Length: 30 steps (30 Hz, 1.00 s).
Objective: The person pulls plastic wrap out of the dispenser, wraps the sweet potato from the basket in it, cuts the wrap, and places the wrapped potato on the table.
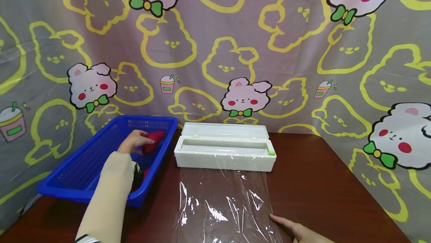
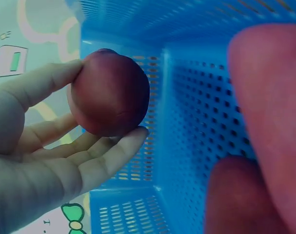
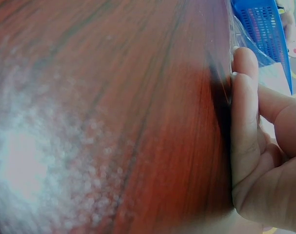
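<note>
Grasping a red object (image 2: 111,95) is the left hand (image 1: 133,141), with the right hand (image 1: 297,230) straight-fingered at the clear film (image 1: 219,202).

Lit softly and fairly evenly in the head view, with broken white glints along the plastic film (image 1: 219,213) and deeper shade beneath the blue basket (image 1: 158,164). Clear enough around the middle — stretched toward the corners. Dimmer in the left wrist view, washed with a bluish cast, with the red item (image 2: 110,95) darker down its right side and large red shapes (image 2: 274,97) out of focus at the right edge. Flared at lower left in the right wrist view by hazy white glare on the tabletop (image 3: 113,107) — darkened by shadow alongside the right hand (image 3: 255,146).
</note>
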Available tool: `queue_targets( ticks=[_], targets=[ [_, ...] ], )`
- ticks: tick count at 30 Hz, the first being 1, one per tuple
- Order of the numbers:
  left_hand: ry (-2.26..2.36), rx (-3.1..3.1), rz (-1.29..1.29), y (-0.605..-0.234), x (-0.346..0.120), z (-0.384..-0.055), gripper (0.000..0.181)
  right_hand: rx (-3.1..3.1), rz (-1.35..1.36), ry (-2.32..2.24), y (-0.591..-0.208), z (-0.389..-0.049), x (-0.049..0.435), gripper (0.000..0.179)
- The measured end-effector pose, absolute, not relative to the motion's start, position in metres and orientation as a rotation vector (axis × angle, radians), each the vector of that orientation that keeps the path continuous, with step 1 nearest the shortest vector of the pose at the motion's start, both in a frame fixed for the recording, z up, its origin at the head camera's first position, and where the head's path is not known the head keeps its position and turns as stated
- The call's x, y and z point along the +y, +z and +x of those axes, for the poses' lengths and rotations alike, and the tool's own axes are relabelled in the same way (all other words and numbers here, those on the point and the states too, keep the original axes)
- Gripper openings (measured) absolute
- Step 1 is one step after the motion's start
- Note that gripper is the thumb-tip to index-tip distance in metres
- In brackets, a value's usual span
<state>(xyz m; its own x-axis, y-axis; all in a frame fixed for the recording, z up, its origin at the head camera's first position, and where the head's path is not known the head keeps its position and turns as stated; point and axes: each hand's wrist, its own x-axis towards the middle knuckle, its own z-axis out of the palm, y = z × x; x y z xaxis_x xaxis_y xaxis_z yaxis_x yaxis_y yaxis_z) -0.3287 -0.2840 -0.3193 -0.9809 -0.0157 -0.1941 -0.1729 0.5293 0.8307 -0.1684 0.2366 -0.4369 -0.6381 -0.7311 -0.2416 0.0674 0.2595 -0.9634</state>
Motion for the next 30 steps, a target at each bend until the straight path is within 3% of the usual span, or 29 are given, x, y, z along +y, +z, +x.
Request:
queue_targets(
  ticks=[5,18,30],
  targets=[
    [1.493,2.650,-0.124,-0.311,-0.283,-0.331,0.064,1.856,-0.516,-1.440,-0.434,-0.167,0.233,0.078],
    [1.500,2.747,0.057,-0.288,-0.275,-0.324,0.064,1.852,-0.511,-1.447,-0.431,-0.166,0.233,0.080],
    [1.632,2.654,0.321,-0.252,-0.236,-0.307,0.062,1.958,-0.483,-1.395,-0.432,-0.165,0.233,0.078]
  ],
)
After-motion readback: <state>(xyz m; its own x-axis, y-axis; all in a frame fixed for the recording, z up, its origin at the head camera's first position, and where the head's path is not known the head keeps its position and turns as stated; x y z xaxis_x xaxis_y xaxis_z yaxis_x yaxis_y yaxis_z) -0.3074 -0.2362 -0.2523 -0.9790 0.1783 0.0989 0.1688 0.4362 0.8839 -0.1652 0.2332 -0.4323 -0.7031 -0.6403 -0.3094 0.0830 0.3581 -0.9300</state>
